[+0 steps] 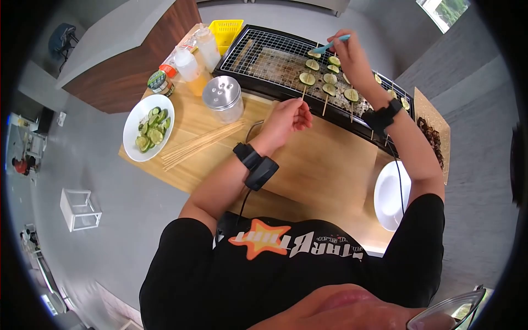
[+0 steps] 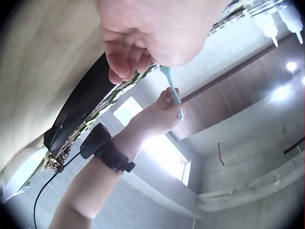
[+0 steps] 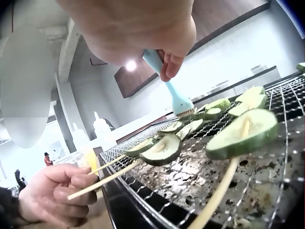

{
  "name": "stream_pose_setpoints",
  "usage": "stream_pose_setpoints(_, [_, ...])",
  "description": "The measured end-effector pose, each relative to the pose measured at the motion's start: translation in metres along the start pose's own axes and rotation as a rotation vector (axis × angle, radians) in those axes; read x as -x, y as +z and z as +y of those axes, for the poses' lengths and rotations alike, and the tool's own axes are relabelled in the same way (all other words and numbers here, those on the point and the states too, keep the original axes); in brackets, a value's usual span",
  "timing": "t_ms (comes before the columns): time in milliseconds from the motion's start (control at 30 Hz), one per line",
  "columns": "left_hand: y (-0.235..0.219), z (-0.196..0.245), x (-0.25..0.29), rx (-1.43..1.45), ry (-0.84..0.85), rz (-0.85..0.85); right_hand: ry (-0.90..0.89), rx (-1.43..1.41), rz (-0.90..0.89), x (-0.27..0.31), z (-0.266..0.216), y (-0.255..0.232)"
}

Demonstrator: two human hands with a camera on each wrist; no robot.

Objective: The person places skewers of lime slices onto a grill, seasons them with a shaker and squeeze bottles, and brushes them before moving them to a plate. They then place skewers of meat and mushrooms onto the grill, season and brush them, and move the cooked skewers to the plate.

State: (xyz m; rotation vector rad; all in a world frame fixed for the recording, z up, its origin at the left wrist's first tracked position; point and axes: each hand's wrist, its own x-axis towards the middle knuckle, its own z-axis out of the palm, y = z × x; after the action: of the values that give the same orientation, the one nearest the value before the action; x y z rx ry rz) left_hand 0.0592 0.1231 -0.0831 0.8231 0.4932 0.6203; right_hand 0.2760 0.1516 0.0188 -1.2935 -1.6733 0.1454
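Right hand [image 1: 347, 55] grips a blue basting brush [image 3: 172, 89], bristles down on the cucumber slice [image 1: 314, 54] at about 12 o'clock on the grill [image 1: 258, 58]; left hand [image 1: 286, 121] pinches the butt of 1 skewer [image 3: 107, 177] at the rack's 6 o'clock edge. Likely best practice: keep that pinch firm so the slice cannot spin. Dab lightly, with short strokes along the skewer.

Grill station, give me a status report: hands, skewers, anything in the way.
Left hand pinches a skewer stick. Right hand holds a blue brush over cucumber slices on the grill. Nothing blocking.
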Motion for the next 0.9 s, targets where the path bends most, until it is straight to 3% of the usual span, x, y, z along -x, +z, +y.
stream_pose_setpoints(67, [0.001, -0.002, 0.001, 0.009, 0.005, -0.006, -0.02, -0.107, 0.065, 0.0, -0.028, -0.003])
stream_pose_setpoints(167, [0.002, -0.002, 0.001, 0.007, 0.005, 0.002, 0.068, 0.083, -0.128, 0.01, -0.03, -0.004])
stream_pose_setpoints(267, [0.001, -0.001, -0.001, 0.012, 0.006, 0.001, 0.015, 0.038, -0.011, 0.013, -0.048, -0.009])
stream_pose_setpoints(367, [0.002, -0.003, 0.0, 0.016, 0.012, 0.002, 0.02, -0.079, -0.04, 0.021, -0.054, -0.007])
stream_pose_setpoints(467, [0.004, -0.001, 0.001, 0.009, 0.008, 0.016, 0.066, 0.019, -0.188, 0.031, -0.063, -0.007])
stream_pose_setpoints(600, [0.005, -0.001, 0.002, 0.009, 0.017, 0.029, 0.021, -0.058, -0.103, 0.035, -0.068, -0.011])
stream_pose_setpoints(700, [0.004, -0.002, 0.002, -0.01, 0.022, 0.028, 0.035, 0.05, -0.207, 0.042, -0.067, -0.011])
stream_pose_setpoints(900, [0.009, 0.004, 0.004, -0.066, 0.129, 0.029, 0.05, -0.241, 0.09, 0.034, -0.079, -0.053])
